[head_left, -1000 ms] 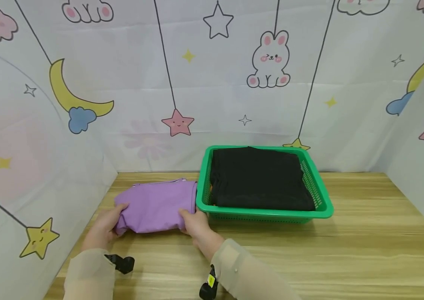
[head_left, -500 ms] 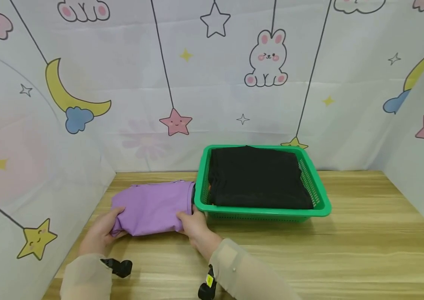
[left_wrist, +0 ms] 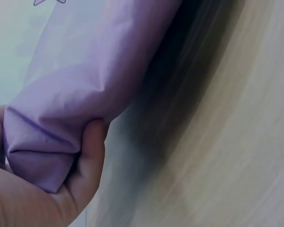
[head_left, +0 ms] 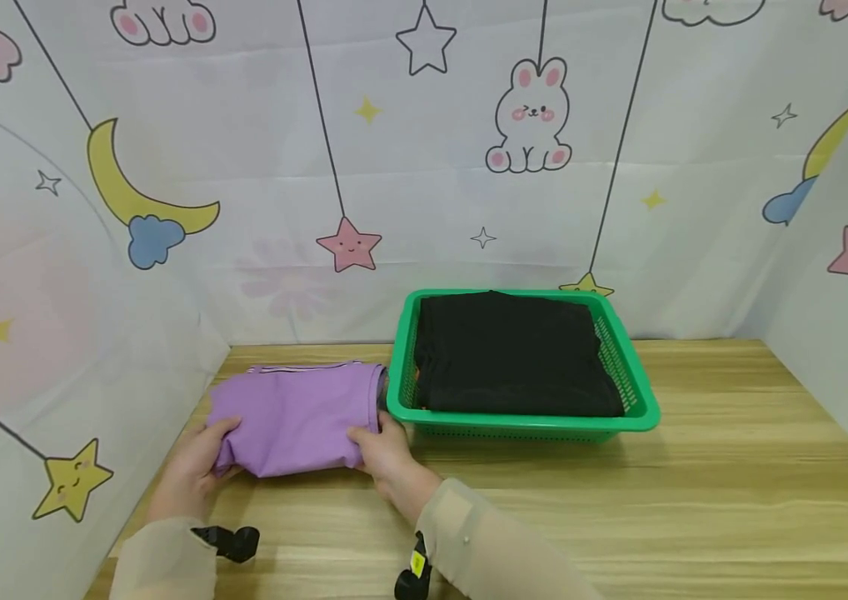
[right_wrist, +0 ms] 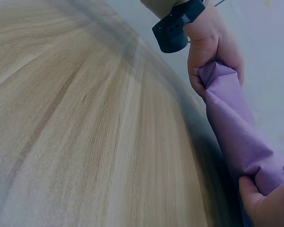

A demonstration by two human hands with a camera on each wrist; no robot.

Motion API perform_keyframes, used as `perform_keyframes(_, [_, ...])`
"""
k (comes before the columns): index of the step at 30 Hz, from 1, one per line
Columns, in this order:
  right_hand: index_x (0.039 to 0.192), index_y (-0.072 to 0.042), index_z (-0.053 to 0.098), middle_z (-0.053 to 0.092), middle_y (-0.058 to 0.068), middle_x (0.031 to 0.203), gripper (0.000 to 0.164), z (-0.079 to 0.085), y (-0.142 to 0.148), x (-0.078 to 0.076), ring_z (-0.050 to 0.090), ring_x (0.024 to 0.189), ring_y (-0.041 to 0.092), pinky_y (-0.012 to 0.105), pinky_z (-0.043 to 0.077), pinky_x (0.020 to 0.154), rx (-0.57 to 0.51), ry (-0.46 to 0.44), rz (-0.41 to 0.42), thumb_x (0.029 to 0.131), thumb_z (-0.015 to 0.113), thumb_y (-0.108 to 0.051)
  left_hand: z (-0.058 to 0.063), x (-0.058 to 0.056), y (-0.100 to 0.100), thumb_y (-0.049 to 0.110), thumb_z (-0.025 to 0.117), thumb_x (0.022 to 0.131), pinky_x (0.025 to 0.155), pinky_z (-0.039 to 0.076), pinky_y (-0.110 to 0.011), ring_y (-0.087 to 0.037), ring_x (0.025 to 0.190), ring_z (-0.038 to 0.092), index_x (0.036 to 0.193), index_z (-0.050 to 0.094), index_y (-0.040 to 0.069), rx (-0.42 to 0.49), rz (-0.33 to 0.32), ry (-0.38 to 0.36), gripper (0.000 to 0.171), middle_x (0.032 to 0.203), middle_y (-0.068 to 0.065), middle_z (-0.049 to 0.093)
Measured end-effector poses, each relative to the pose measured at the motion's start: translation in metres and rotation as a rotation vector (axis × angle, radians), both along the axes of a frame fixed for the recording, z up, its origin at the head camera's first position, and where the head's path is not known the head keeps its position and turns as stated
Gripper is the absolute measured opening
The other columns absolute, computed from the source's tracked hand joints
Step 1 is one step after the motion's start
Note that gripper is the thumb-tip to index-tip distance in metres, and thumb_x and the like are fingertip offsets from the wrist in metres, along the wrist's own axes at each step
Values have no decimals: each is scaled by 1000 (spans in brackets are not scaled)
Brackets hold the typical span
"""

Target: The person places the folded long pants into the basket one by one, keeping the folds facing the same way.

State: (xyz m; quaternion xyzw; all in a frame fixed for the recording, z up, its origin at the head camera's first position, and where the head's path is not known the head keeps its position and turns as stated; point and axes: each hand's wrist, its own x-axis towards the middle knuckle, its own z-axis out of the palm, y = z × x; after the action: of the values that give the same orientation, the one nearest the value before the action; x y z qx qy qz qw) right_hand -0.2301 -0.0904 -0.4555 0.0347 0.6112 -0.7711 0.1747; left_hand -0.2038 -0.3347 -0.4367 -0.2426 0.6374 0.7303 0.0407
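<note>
A folded purple cloth (head_left: 296, 421) lies across the left of the table, a thin dark-and-white line along its far edge. My left hand (head_left: 195, 462) grips its left end, thumb on top and fingers beneath. At the near right corner, my right hand (head_left: 388, 460) pinches it, thumb on top. In the left wrist view, the cloth (left_wrist: 61, 109) bunches into creases between thumb and finger of the left hand (left_wrist: 42, 203). The right wrist view has both hands on the cloth (right_wrist: 236, 127), and a dark shadow runs under it. The fingers beneath are mostly hidden.
Right of the cloth stands a green plastic basket (head_left: 529, 423) holding folded black cloth (head_left: 514, 354). Something dark shows at the cloth's right edge, close to the basket. A printed white curtain (head_left: 424, 183) encloses the wooden table (head_left: 731, 483) at the back and both sides.
Both hands have drawn the purple cloth slightly left and nearer, widening the gap to the basket, where a dark strip shows more. The whole head view has shifted a little.
</note>
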Motion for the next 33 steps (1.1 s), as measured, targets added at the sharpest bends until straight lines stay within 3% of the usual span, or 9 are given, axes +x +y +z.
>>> perform_keyframes(4, [134,2,44,55,17,119,48,1,-1,1,57,89,19,33,53,72,-8,9,15,89,59,-8,1,3,-2,26,50,96,71,55,-29,-5,74,61,149,9,0,-24,1,2,72,78,10,58])
perform_keyframes(10, [136,0,43,55,17,123,50,2,-1,2,58,92,18,33,53,73,6,31,35,90,59,-9,1,6,-4,25,51,96,70,54,-29,-4,73,61,144,20,3,-24,22,13,61,76,11,59])
perform_keyframes(15, [135,0,45,56,17,123,48,5,-1,3,60,92,18,33,54,73,26,63,42,90,58,-8,1,9,-5,25,51,95,69,54,-29,-3,72,61,146,19,7,-18,39,23,63,74,13,58])
perform_keyframes(19, [131,0,49,58,16,118,43,8,-2,4,60,90,17,32,54,71,36,92,41,89,59,-7,1,10,-6,26,52,95,69,54,-27,-3,71,61,132,35,15,-9,50,26,42,72,13,60])
perform_keyframes(22, [130,1,49,59,16,118,43,10,-2,5,59,90,17,32,54,73,37,102,43,89,59,-7,2,11,-8,27,52,95,69,54,-27,-3,71,61,124,38,18,-1,49,28,34,72,14,60])
perform_keyframes(29, [132,2,48,57,17,121,45,14,-2,6,60,93,18,33,54,74,36,116,51,89,58,-7,4,12,-10,29,50,96,70,54,-26,0,74,60,150,12,4,-31,20,30,70,75,16,59])
perform_keyframes(33, [133,2,47,57,17,121,46,15,-3,5,60,93,18,32,54,75,36,121,57,89,59,-7,5,13,-11,30,49,97,71,53,-24,1,75,60,149,11,4,-34,12,31,69,76,17,58])
